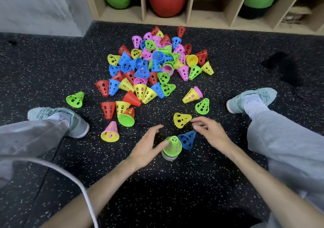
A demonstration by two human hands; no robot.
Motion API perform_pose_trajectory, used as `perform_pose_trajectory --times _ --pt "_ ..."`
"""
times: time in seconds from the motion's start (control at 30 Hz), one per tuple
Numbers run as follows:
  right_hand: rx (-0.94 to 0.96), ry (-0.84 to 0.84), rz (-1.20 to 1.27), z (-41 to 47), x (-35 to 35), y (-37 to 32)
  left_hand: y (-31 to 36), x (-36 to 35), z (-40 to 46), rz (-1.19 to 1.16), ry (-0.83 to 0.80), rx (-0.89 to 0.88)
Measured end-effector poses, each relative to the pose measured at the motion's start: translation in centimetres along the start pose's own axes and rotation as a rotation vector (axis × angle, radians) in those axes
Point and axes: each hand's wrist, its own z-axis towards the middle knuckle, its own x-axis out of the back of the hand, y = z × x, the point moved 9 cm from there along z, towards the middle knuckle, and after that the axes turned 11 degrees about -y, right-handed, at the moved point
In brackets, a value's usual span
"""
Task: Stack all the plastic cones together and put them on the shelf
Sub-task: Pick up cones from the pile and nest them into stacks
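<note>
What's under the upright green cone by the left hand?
The green cone tops a short stack; a few rims show beneath it. The cones' bodies are covered, so their count is unclear.

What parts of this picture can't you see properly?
- How many cones are in the stack: its lower rims are blurred and the left hand covers one side.
- Cones buried inside the big pile: others lie on top.
- The shelf and its balls: the top edge cuts them off.
</note>
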Motion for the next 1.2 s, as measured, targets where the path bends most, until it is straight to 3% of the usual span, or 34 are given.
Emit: perform_pose_trajectory --times 0.1,0.23,0.43,0.63,0.87,1.2 --pt "-0.002 0.059 0.019 1.3 2.6 0.4 0.0 2.8 1.0 0.119 0.056 -0.003" --pt "-0.004 0.068 -0.033 4.5 4.6 0.3 -0.4 5.2 3.3 0.478 0.06 -0.005" --pt "0.014 0.071 -0.196 10.2 5.6 -1.3 -3.0 5.7 6.6 0.692 -0.013 0.059" --pt "-0.035 0.108 -0.452 15.5 7.1 0.0 -6.2 4.8 9.2 0.663 -0.027 0.091" --pt "-0.105 0.096 -0.369 19.8 8.3 3.5 -11.6 2.0 9.7 0.695 -0.003 0.009" --pt "-0.14 0.269 -0.321 20.6 7.9 3.6 -11.0 1.7 8.8 0.618 0.162 -0.143"
